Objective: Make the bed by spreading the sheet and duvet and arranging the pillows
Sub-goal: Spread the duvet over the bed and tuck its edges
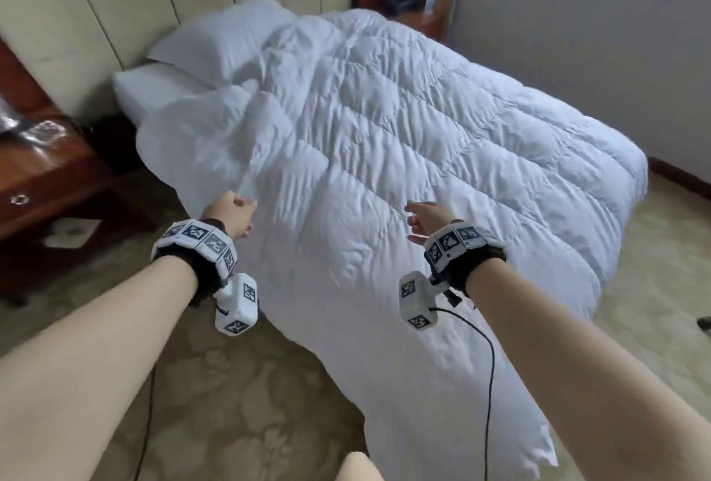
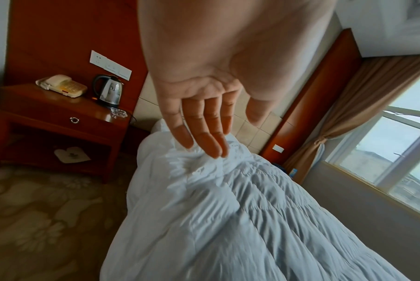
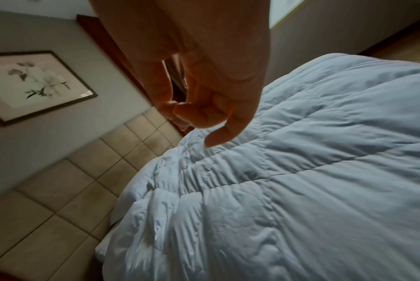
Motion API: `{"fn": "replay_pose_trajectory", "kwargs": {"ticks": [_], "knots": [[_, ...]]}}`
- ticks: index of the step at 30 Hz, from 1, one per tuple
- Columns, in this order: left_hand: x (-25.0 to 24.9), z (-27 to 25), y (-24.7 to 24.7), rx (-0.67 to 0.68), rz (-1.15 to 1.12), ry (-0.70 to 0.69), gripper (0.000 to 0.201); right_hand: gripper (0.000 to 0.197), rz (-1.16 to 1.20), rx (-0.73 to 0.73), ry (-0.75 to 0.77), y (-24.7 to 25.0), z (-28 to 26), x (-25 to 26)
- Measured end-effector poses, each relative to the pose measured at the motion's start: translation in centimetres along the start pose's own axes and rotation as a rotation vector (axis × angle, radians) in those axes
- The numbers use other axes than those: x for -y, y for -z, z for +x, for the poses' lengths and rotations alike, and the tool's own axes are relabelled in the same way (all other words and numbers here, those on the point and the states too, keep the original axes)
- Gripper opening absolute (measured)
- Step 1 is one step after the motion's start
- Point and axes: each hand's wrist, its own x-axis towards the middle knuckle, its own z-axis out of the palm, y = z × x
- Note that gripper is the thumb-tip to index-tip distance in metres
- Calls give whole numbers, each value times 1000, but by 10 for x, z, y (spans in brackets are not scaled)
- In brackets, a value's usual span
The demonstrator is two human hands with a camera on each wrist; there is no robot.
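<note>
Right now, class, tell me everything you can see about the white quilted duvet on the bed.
The white quilted duvet is puffy, soft-looking fabric stitched into channels and heavily wrinkled. It lies spread over most of the bed, bunched near the white pillows and hanging over the near side toward the patterned carpet. The left hand and right hand hover over its near edge; neither visibly grips it.

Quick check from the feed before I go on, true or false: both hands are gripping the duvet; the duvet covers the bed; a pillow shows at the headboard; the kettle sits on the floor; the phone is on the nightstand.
1. Both hands grip the duvet. False: the left hand is open with straight fingers, and the right hand hangs loosely curled, holding nothing.
2. The duvet covers the bed. True.
3. A pillow shows at the headboard. True.
4. The kettle sits on the floor. False: it stands on the nightstand.
5. The phone is on the nightstand. True.
</note>
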Motion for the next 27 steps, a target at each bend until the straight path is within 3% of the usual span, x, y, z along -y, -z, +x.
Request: {"fn": "replay_pose_trajectory", "kwargs": {"ticks": [4,12,19,27], "knots": [[-1,69,44,-47,10,19,18,21,-36,15,36,-67,54,55],[-20,259,156,-172,132,46,28,23,-128,31,80,-207,223,192],[-10,407,231,-206,156,98,31,30,-181,118,121,-361,309,284],[12,616,281,4,264,67,38,26,-257,5,61,-503,412,330]]}}
